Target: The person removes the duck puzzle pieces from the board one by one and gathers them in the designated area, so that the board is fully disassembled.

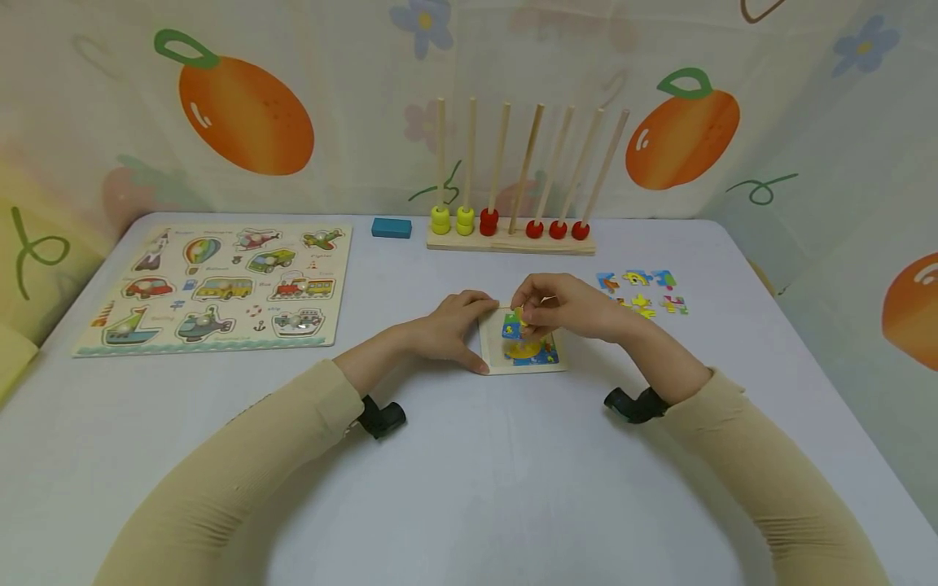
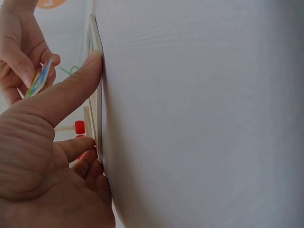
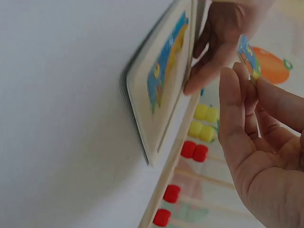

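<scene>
A small square wooden jigsaw board (image 1: pixel 493 346) lies flat on the white table, part of its blue and yellow picture laid in the frame. My left hand (image 1: pixel 454 330) rests at the board's left side. Its straight thumb touches the near corner and its fingers the far one. Over the board, my right hand (image 1: pixel 567 305) pinches a jigsaw piece (image 3: pixel 247 56) between thumb and fingertips. Blue, yellow and green show on this piece, which is tilted and apart from the board in both wrist views. To the right lie several loose jigsaw pieces (image 1: pixel 636 277).
Behind the board stands a wooden peg rack (image 1: pixel 513 243) with yellow and red beads on upright rods. A blue block (image 1: pixel 392 228) is left of it. Farther left lies a large vehicle puzzle board (image 1: pixel 242 325). A printed curtain (image 1: pixel 352 106) hangs along the back.
</scene>
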A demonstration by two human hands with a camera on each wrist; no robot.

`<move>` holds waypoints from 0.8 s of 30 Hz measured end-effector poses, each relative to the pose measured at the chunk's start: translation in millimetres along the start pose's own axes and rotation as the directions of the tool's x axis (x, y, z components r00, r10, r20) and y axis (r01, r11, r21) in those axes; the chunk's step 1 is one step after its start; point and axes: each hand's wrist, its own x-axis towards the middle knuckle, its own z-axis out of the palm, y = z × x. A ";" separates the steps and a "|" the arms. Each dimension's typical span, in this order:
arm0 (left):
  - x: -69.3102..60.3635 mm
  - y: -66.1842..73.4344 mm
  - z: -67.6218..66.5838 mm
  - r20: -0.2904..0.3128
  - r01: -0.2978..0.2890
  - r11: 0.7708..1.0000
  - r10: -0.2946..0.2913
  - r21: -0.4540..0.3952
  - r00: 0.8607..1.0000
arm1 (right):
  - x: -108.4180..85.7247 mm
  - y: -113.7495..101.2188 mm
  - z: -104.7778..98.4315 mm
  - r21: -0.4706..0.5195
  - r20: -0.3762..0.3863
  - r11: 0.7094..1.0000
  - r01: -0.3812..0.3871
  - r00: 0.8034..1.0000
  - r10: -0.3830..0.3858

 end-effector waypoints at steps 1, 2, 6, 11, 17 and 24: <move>0.2 -0.1 0.2 -0.001 0.000 1.000 0.000 0.003 1.000 | -1.5 0.3 -2.6 0.014 -0.007 1.000 0.003 1.000 -0.003; 0.4 -0.3 0.4 -0.002 0.000 1.000 0.000 0.006 1.000 | -2.8 1.0 -5.5 0.027 -0.015 1.000 0.005 1.000 -0.004; 0.9 -0.7 1.0 -0.004 0.002 1.000 -0.002 0.014 1.000 | -8.5 3.9 -17.1 0.036 -0.058 0.999 -0.005 0.998 0.007; 0.9 -0.4 1.2 -0.003 0.004 1.000 -0.004 0.015 1.000 | -17.5 9.2 -30.0 0.020 -0.114 0.999 -0.026 0.993 0.029; 0.6 0.0 0.6 0.003 0.004 1.000 -0.004 0.016 1.000 | -30.2 17.2 -43.7 0.009 -0.152 0.999 -0.054 0.987 0.055; 0.3 0.5 0.0 0.006 0.001 1.000 -0.001 0.019 1.000 | -44.5 30.0 -60.3 0.012 -0.196 0.997 -0.076 0.978 0.077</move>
